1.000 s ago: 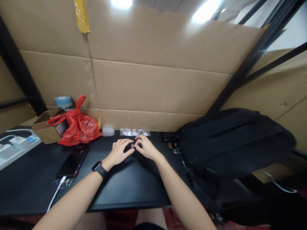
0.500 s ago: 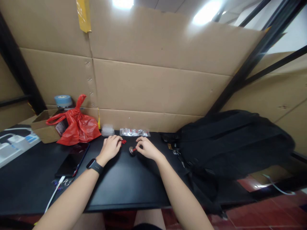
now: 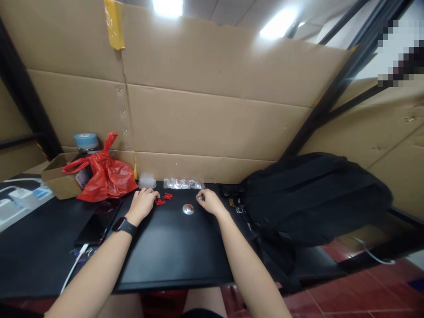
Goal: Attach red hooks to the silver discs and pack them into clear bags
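Observation:
My left hand point(image 3: 142, 204), with a black watch point(image 3: 124, 225) on its wrist, rests on the black table with its fingers loosely apart. Its fingertips are beside or touching a small red cord piece point(image 3: 160, 202). Another red clump point(image 3: 168, 196) lies just beyond. Out to the right, my right hand point(image 3: 208, 202) pinches a shiny, round metal piece point(image 3: 199, 198), mostly covered by the fingers. Between both hands a shiny metal disc point(image 3: 188, 210) lies flat, with a bit of red at its centre.
Clear plastic packets with shiny discs point(image 3: 183, 183) and small clear cases point(image 3: 147, 180) stand along the cardboard wall point(image 3: 205, 123). A red plastic bag point(image 3: 107, 176), a phone point(image 3: 97, 223) and a power strip point(image 3: 23, 203) are left. A black backpack point(image 3: 318, 198) fills the right.
My right hand has let go of the disc with the red cord, which now lies flat, and moved right to take another metal piece. My left hand has drawn back left, uncovering the red pieces.

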### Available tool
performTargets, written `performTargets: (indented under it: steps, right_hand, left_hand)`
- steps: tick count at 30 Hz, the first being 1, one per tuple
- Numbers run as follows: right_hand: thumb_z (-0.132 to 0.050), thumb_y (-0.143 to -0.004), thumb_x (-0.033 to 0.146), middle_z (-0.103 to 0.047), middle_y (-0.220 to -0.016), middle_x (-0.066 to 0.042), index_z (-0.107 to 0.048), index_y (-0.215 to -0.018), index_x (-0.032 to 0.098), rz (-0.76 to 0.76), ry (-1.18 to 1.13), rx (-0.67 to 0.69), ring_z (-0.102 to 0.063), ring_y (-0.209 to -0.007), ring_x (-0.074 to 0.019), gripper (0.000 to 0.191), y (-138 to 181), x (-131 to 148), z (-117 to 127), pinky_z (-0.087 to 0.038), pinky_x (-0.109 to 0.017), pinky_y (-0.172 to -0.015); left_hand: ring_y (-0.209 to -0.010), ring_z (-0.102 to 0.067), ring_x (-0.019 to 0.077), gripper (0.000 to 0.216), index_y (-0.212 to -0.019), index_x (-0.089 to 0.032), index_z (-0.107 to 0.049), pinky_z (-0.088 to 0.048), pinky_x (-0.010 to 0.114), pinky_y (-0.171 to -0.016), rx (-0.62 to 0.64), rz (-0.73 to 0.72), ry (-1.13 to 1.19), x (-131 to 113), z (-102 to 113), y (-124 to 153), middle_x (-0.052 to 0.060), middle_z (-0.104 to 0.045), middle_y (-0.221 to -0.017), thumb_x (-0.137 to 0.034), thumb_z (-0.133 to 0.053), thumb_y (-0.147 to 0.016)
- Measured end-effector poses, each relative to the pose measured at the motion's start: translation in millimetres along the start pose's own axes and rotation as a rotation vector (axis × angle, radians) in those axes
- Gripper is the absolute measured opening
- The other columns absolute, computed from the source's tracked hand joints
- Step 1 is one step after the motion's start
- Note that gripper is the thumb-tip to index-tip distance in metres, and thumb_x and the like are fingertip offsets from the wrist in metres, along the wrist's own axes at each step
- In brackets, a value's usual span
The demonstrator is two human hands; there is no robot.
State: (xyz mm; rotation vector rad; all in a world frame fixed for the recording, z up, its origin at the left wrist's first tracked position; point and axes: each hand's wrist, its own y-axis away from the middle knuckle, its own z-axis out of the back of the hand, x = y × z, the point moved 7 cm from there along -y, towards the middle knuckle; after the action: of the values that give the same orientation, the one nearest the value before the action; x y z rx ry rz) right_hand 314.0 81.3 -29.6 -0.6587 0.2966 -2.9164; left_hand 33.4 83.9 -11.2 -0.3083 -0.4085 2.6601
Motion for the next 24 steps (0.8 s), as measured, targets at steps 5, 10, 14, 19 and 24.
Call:
performTargets:
  steps: [5,10,14,19,24]
  right_hand:
    - [-0.066,-0.080,0.019,-0.066,-0.092,-0.007,-0.065,-0.093,0.019,-0.045,-0.009,-0.019,-0.061,-0.083,-0.0176,0.014,-1.3,-6.6,-0.8,-0.044,-0.026,-0.078]
    - [-0.066,-0.079,0.020,-0.068,-0.089,-0.006,-0.062,-0.093,0.019,-0.069,-0.049,-0.040,-0.063,-0.083,-0.0192,0.014,-0.8,-10.3,-0.4,-0.045,-0.028,-0.074]
    - [-0.066,-0.078,0.021,-0.070,-0.090,-0.006,-0.062,-0.092,0.020,-0.084,-0.133,-0.115,-0.065,-0.083,-0.0199,0.014,-0.8,-10.5,5.5,-0.047,-0.030,-0.076]
    - [-0.067,-0.077,0.026,-0.071,-0.099,-0.005,-0.062,-0.101,0.021,0.071,-0.473,-0.156,-0.067,-0.086,-0.0172,0.025,0.7,16.8,11.0,-0.051,-0.030,-0.078]
    - [-0.070,-0.076,0.029,-0.070,-0.108,-0.007,-0.061,-0.109,0.021,0.209,-0.663,-0.114,-0.067,-0.096,-0.0188,0.035,10.4,62.9,8.1,-0.053,-0.030,-0.077]
  left_hand:
    - [-0.100,-0.052,0.0252,0.012,-0.092,-0.027,-0.071,-0.034,0.036,-0.079,0.012,0.089,-0.070,14.2,7.4,2.0,0.005,-0.067,-0.104,-0.025,-0.059,-0.089]
    - [-0.097,-0.054,0.0264,0.015,-0.084,-0.022,-0.068,-0.036,0.036,-0.079,-0.017,0.113,-0.066,18.0,5.0,2.8,0.008,-0.067,-0.099,-0.028,-0.056,-0.090]
    - [-0.092,-0.060,0.0243,0.018,-0.086,-0.021,-0.065,-0.039,0.035,-0.080,-0.097,0.093,0.088,16.8,7.5,-0.9,0.008,-0.070,-0.095,-0.027,-0.049,-0.093]
    - [-0.087,-0.066,0.0188,0.014,-0.092,-0.023,-0.066,-0.042,0.030,-0.081,-0.144,0.005,0.372,-3.9,15.3,-4.3,0.001,-0.073,-0.092,-0.034,-0.058,-0.089]
    - [-0.095,-0.063,0.0206,0.015,-0.096,-0.026,-0.070,-0.038,0.034,-0.085,-0.148,-0.064,0.368,-33.9,17.6,0.4,0.000,-0.074,-0.097,-0.034,-0.058,-0.092]
